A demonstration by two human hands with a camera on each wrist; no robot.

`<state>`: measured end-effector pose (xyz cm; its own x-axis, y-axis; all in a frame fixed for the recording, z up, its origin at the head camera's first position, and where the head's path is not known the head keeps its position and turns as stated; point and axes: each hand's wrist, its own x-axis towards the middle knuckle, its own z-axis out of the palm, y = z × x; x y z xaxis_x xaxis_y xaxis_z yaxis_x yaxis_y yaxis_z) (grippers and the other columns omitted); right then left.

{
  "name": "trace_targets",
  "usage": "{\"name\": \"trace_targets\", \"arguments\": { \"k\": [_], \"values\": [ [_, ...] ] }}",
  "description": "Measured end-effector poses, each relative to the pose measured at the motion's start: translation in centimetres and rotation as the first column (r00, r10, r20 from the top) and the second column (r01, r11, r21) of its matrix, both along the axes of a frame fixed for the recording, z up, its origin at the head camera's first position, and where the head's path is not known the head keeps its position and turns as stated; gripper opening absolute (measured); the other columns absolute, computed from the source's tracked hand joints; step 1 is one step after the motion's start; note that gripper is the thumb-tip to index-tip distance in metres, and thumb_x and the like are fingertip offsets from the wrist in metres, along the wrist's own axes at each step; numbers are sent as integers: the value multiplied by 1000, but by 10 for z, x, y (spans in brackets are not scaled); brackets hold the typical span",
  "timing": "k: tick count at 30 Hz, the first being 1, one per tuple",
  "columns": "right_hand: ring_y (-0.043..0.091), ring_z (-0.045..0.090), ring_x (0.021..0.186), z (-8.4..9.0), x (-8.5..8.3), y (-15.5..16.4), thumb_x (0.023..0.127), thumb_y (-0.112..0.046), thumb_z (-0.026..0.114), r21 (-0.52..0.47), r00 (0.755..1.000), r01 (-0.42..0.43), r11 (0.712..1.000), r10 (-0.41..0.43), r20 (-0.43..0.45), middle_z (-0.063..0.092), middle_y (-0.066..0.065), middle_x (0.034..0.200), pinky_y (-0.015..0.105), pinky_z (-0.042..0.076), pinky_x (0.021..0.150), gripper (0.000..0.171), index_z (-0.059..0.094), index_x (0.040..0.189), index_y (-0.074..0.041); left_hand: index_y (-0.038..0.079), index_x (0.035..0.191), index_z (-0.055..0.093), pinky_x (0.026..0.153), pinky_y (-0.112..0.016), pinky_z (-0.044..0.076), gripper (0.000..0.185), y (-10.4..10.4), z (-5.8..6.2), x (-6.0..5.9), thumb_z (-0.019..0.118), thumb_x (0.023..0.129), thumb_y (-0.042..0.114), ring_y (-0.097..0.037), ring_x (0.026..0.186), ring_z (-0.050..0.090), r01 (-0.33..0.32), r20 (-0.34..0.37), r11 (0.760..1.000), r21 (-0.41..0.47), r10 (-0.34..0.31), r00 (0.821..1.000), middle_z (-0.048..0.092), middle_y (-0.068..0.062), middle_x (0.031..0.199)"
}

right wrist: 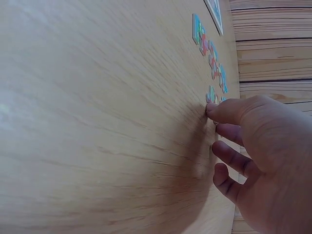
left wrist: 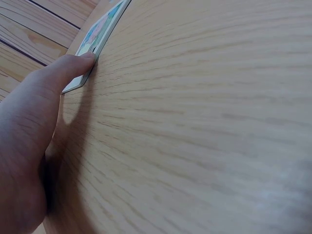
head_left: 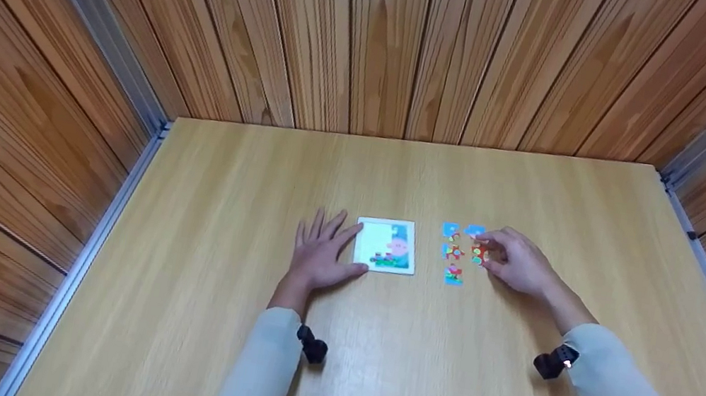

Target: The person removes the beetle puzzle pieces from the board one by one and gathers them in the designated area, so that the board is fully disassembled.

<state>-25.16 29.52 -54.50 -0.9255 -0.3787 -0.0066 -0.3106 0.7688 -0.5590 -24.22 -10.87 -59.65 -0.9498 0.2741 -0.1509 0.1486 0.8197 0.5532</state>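
Observation:
A white-framed jigsaw board (head_left: 365, 243) lies on the table, partly filled with a pink cartoon pig picture. My left hand (head_left: 321, 261) is spread flat to its left, thumb and a finger touching its edge. The left wrist view shows the thumb (left wrist: 73, 66) on the board's rim. Right of the board, my right hand (head_left: 518, 261) holds a red puzzle piece (head_left: 479, 254) between thumb and index finger, low at the table. Next to it lie a blue corner piece (head_left: 450, 229), another blue piece (head_left: 475, 231), a red-and-blue piece (head_left: 453, 251) and a lower piece (head_left: 453, 275).
The wooden table (head_left: 411, 365) extends around the board and pieces. Wood-panelled walls (head_left: 378, 44) stand behind and at both sides, with metal rails (head_left: 81, 281) along the table's sides. A small black camera (head_left: 555, 361) sits on each wrist.

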Motion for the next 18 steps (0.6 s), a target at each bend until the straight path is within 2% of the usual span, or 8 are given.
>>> {"name": "trace_targets", "arguments": {
  "k": [5,11,18],
  "values": [
    [36,67,110,0,1,0,100,0,78,-5,1000,3,1000,-3,6,71,25,129,54,56,100,45,70,144,2,39,176,38,141,-73,-11,93,0,0,1,66,96,76,-41,181,-8,-4,-5,1000,3,4,1000,13,-1,194],
    [41,69,116,0,2,1,101,0,78,-12,1000,-1,1000,1,1,71,25,131,60,58,105,44,70,144,2,36,176,39,142,-73,-10,91,3,7,4,68,97,70,-42,181,-6,-10,3,1000,0,10,1000,15,-3,193],
    [41,69,114,6,0,1,101,-1,78,-4,1000,4,1000,-4,6,71,25,128,58,58,103,44,69,143,1,36,176,39,142,-72,-11,90,3,9,6,66,97,70,-41,181,-6,-13,0,1000,-5,13,1000,15,-3,193]
  ]
}}
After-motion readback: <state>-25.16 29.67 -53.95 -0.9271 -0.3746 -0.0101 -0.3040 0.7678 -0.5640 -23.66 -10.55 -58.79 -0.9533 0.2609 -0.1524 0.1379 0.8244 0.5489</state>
